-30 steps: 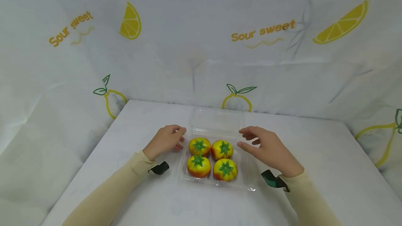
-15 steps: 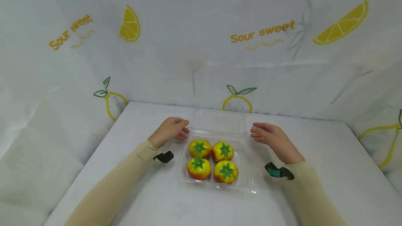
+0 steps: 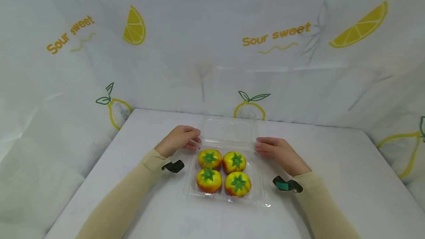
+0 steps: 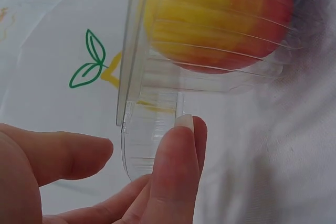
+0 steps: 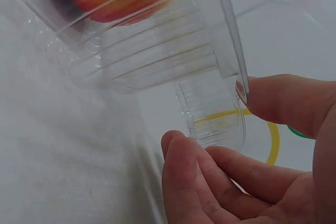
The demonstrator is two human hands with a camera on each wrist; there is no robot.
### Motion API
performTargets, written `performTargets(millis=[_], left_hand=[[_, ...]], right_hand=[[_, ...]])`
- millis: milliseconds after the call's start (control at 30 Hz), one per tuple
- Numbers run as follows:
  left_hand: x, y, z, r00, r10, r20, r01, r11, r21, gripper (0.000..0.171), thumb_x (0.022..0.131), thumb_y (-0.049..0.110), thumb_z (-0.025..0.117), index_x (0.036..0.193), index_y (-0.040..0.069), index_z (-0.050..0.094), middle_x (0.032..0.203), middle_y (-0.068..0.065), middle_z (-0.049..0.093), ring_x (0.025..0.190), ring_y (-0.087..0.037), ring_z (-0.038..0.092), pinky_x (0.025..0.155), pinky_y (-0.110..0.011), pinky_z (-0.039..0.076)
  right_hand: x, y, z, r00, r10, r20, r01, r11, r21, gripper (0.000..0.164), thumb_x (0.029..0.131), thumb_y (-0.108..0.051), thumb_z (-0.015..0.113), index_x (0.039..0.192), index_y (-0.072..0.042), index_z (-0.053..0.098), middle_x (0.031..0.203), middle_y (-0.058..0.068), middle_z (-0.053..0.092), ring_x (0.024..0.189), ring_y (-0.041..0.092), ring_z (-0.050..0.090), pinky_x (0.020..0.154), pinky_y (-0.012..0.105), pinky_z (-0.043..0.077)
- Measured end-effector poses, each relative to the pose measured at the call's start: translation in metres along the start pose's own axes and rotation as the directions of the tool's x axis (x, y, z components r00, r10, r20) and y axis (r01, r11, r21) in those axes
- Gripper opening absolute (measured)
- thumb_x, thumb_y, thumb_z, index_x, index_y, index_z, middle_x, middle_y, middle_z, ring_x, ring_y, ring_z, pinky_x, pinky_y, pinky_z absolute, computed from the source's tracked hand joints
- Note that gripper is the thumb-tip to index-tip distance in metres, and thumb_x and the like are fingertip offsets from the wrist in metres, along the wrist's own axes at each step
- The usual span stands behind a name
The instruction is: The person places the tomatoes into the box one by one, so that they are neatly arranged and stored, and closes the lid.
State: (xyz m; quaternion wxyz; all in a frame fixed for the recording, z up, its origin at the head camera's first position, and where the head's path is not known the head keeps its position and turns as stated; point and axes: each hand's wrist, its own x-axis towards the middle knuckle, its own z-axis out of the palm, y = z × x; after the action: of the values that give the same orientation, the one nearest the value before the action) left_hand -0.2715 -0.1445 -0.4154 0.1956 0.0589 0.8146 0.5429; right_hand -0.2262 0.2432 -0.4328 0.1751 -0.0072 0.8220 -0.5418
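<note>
A clear plastic clamshell box [image 3: 259, 180] stands on the table with its lid [image 3: 229, 128] folded back, away from me. Inside sit several yellow-red, tomato-like fruits [image 3: 238, 183] with green star-shaped tops. My left hand [image 3: 179, 139] is at the lid's left side near the hinge. In the left wrist view its fingers [image 4: 176, 166] are by the lid, while the thumb [image 4: 79, 153] stays apart from it. At the right side is my right hand [image 3: 279, 150]. Its thumb [image 5: 278, 98] touches the box rim in the right wrist view, with the fingers [image 5: 184, 166] under the lid's edge.
The white table [image 3: 159, 209] runs back to a pale cloth backdrop [image 3: 186, 47] printed with lemons and lettering. A dark strap-like piece [image 3: 174, 166] shows at the left wrist, and another strap-like piece [image 3: 287, 184] at the right wrist.
Both hands have shifted toward the lid's sides. The right hand first drew away to the right, then came back in to the box edge. The box has stayed in place.
</note>
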Motion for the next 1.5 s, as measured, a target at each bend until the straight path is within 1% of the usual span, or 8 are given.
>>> performTargets(millis=[333,633,900,1033,1167,1300,1400,1500], left_hand=[[-0.004,0.003,0.003,1.000,-0.014,-0.010,0.014,1.000,-0.027,0.044,0.110,0.026,0.062,0.144,-0.002,0.063,0.122,-0.021,0.077,0.092,-0.021,0.080,0.083,-0.030,0.067],[-0.006,0.008,0.001,1.000,-0.011,-0.016,0.010,0.998,-0.059,0.040,0.106,0.019,0.066,0.138,-0.005,0.063,0.120,-0.024,0.076,0.093,-0.024,0.080,0.084,-0.033,0.068],[-0.011,0.011,-0.005,0.999,0.021,-0.026,-0.022,0.998,-0.056,0.039,0.102,0.015,0.072,0.134,-0.005,0.062,0.113,-0.021,0.078,0.094,-0.027,0.081,0.088,-0.037,0.068],[-0.014,0.014,-0.007,0.998,0.034,-0.043,-0.035,0.999,-0.014,0.037,0.100,0.015,0.076,0.131,-0.001,0.064,0.114,-0.020,0.079,0.095,-0.032,0.080,0.088,-0.037,0.068],[-0.016,0.017,-0.007,0.998,0.046,-0.052,-0.044,0.998,0.036,0.037,0.100,0.018,0.077,0.132,0.001,0.066,0.119,-0.020,0.078,0.096,-0.034,0.079,0.086,-0.034,0.068],[-0.018,0.019,-0.007,0.995,0.062,-0.077,-0.056,0.996,0.070,0.035,0.100,0.017,0.077,0.130,0.002,0.068,0.117,-0.021,0.078,0.093,-0.038,0.077,0.080,-0.030,0.067],[-0.020,0.020,-0.005,0.993,0.074,-0.088,-0.069,0.996,0.057,0.033,0.100,0.014,0.076,0.129,0.001,0.068,0.116,-0.024,0.077,0.091,-0.040,0.077,0.078,-0.029,0.067],[-0.020,0.022,-0.004,0.993,0.077,-0.086,-0.077,0.997,0.007,0.034,0.100,0.011,0.076,0.130,-0.002,0.066,0.115,-0.027,0.076,0.090,-0.038,0.079,0.079,-0.030,0.068]], right_hand=[[-0.005,-0.006,0.003,0.999,-0.044,-0.021,0.044,0.999,-0.021,0.070,0.107,-0.043,0.067,0.160,-0.002,0.047,0.151,0.020,0.062,0.125,0.023,0.070,0.109,0.035,0.060],[-0.008,-0.013,0.002,0.996,-0.070,-0.059,0.065,0.995,-0.077,0.064,0.106,-0.040,0.069,0.156,-0.003,0.052,0.140,0.019,0.067,0.117,0.025,0.070,0.108,0.039,0.061],[-0.009,-0.020,0.001,0.993,-0.065,-0.095,0.056,0.994,-0.093,0.061,0.107,-0.039,0.068,0.159,-0.011,0.051,0.144,0.016,0.065,0.124,0.030,0.068,0.111,0.044,0.059],[-0.013,-0.024,0.000,0.992,-0.070,-0.108,0.061,0.995,-0.083,0.059,0.107,-0.038,0.067,0.158,-0.013,0.052,0.146,0.016,0.065,0.127,0.032,0.067,0.113,0.047,0.058],[-0.018,-0.027,-0.003,0.990,-0.076,-0.117,0.065,0.993,-0.097,0.057,0.108,-0.037,0.065,0.158,-0.013,0.052,0.145,0.016,0.066,0.126,0.033,0.067,0.111,0.044,0.059],[-0.020,-0.030,-0.004,0.989,-0.085,-0.117,0.071,0.991,-0.117,0.055,0.109,-0.035,0.064,0.158,-0.013,0.052,0.143,0.015,0.068,0.122,0.031,0.069,0.101,0.035,0.060],[-0.022,-0.031,-0.005,0.988,-0.103,-0.113,0.092,0.990,-0.103,0.056,0.110,-0.038,0.063,0.158,-0.012,0.052,0.142,0.016,0.069,0.120,0.031,0.070,0.095,0.028,0.060],[-0.023,-0.031,-0.005,0.987,-0.123,-0.107,0.113,0.990,-0.090,0.058,0.110,-0.041,0.062,0.158,-0.011,0.051,0.140,0.017,0.069,0.122,0.034,0.072,0.096,0.028,0.063]])
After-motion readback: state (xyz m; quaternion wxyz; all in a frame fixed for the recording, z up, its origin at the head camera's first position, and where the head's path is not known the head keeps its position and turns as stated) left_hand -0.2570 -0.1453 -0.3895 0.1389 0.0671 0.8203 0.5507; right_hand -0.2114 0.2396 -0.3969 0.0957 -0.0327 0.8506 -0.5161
